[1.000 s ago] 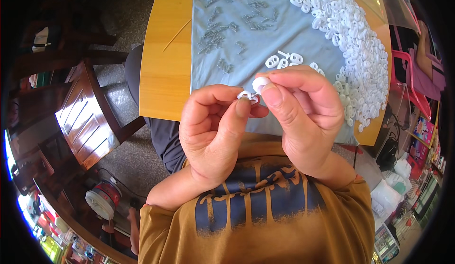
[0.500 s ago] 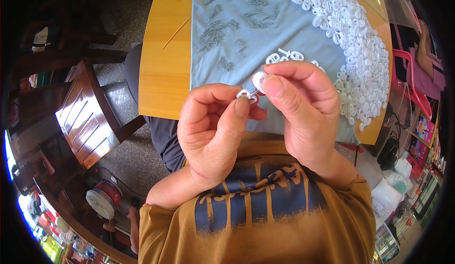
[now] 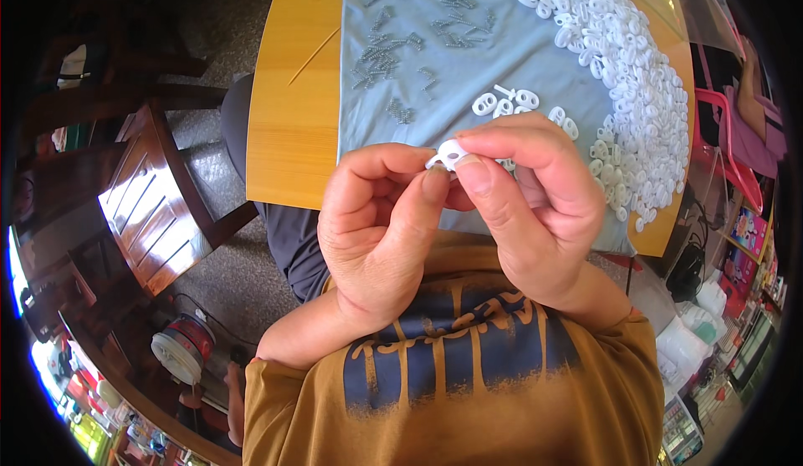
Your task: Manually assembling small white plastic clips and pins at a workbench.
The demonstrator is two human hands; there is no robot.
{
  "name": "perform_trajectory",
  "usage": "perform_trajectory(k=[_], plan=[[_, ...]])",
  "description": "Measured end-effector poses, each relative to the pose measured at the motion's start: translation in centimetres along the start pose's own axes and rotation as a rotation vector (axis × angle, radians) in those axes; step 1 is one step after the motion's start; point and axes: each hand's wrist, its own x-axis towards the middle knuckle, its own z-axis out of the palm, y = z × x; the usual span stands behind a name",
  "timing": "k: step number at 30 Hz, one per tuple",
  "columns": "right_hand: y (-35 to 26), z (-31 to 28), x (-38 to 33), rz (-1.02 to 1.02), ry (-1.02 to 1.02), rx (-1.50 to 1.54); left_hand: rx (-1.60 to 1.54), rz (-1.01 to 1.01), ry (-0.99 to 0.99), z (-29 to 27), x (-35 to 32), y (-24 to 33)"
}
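Note:
My left hand point(image 3: 374, 236) is closed, thumb and forefinger pinching the lower-left end of a small white plastic cord lock piece point(image 3: 433, 162). My right hand point(image 3: 539, 207) is closed as well, its thumb and forefinger on a white oval cord lock part point(image 3: 452, 153) with a hole in it. The two white parts meet between my fingertips, above the near edge of the blue-grey cloth point(image 3: 468, 64). No spring shows between them now; my fingertips cover part of both pieces. Just beyond my right hand lie several white two-holed pieces point(image 3: 484, 104).
A large heap of white oval pieces point(image 3: 623, 73) runs along the table's right side. Small metal springs point(image 3: 381, 60) lie scattered on the cloth at the left. A thin stick point(image 3: 314, 56) rests on the bare wood point(image 3: 288, 131). A wooden chair point(image 3: 159, 202) stands at left.
The right hand's white part has moved left and down against the left hand's part. The spring seen between them earlier is now out of sight.

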Motion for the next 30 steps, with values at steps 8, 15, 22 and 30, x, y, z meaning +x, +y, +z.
perform_trajectory(k=[8,15,22,30], plan=[[-0.2,-0.4,-0.3,0.003,-0.078,-0.005,-0.039,0.022,-0.063,-0.7,-0.2,-0.3],[0.4,-1.5,0.7,-0.158,-0.27,-0.091,0.15,-0.022,-0.115,-1.1,-0.4,0.1],[-0.3,-2.9,1.4,-0.066,-0.43,-0.067,0.15,-0.028,-0.234,-1.6,-0.2,0.3],[-0.3,-3.6,1.7,-0.135,-0.466,-0.027,0.136,0.026,-0.353,-1.8,-0.4,0.5]])
